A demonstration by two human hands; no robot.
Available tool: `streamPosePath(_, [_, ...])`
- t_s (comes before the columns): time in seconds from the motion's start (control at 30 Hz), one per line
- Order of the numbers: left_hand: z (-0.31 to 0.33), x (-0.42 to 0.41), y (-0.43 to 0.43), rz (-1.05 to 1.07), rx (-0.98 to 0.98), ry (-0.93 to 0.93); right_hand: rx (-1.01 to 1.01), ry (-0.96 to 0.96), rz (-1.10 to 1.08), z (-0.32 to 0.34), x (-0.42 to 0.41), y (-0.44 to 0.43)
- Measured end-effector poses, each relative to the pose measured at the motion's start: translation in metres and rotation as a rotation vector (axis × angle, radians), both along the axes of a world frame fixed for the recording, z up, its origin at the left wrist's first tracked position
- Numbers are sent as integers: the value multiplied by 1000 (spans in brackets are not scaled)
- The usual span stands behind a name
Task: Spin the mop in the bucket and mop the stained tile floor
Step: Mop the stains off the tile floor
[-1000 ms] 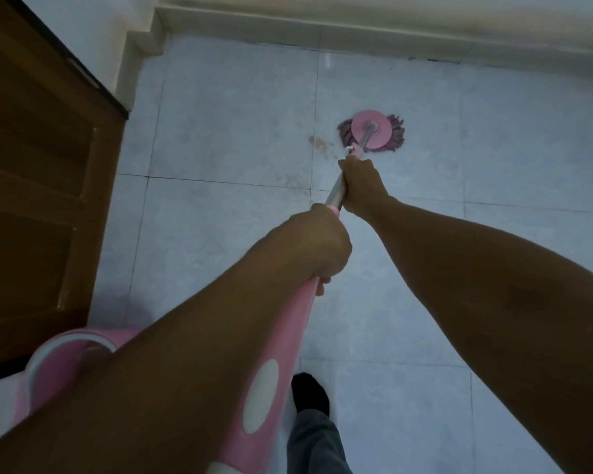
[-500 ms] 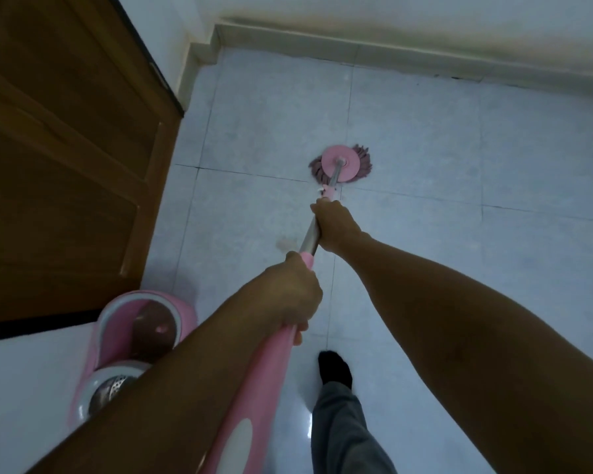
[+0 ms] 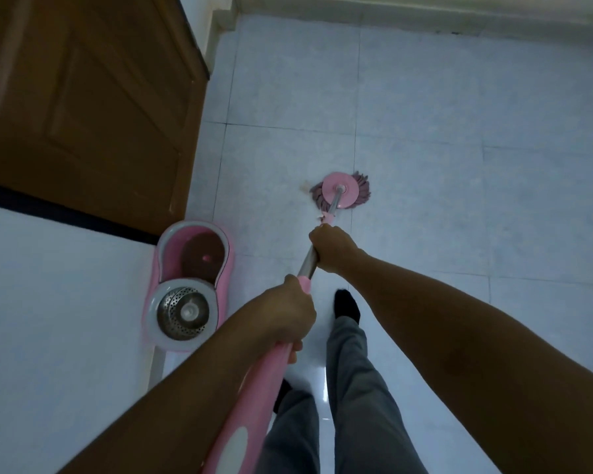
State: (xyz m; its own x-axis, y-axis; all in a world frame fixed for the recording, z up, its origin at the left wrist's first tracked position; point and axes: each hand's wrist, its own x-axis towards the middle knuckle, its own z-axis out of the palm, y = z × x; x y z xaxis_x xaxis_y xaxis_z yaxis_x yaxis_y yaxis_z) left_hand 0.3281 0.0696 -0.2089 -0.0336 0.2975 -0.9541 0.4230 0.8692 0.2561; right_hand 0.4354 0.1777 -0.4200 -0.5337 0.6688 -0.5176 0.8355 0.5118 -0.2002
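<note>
Two hands (image 3: 332,248) press the mop (image 3: 341,193) onto pale floor tiles (image 3: 459,148).

Both hands grip the mop handle (image 3: 308,265): the left hand (image 3: 285,316) on the pink sleeve, the right hand (image 3: 332,248) farther down on the metal shaft. The mop head (image 3: 341,195) lies flat on the tile floor (image 3: 459,165), touching a brownish stain (image 3: 303,187). The pink bucket (image 3: 189,285) stands beside the wooden door (image 3: 83,107).

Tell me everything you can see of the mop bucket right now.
The mop bucket is pink plastic, oblong, standing upright on the tile floor by the wooden door. Its far compartment holds dark water; its near one has a perforated steel spinner basket in a white ring. Neither hand nor the mop touches it.
</note>
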Motion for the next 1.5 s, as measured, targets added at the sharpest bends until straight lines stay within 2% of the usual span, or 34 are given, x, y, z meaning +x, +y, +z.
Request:
streamPosePath(0.27, [-16,16,28,3,8,26,27,58,-4,-18,16,29])
streamPosePath(0.43, [-32,35,100,-76,19,52,72,55,-26,-34,33,106])
streamPosePath(0.67, [-70,63,220,18,55,-14,123,40,-52,-62,63,237])
streamPosePath(0.87, [-88,70,265,45,60,-12,134,79,-137,-74,72,285])
streamPosePath(1.07, [-86,88,235,1,67,-22,131,44,-117,-74,87,258])
streamPosePath(1.23, [-71,89,179,-258,166,56,92,18,-126,-55,97,191])
streamPosePath(1.4, [-35,75,77,-110,45,-44,44,-38,-108,-12,91,79])
streamPosePath(1.5, [-25,64,15,-115,15,-52,10,-60,-99,3,80,10])
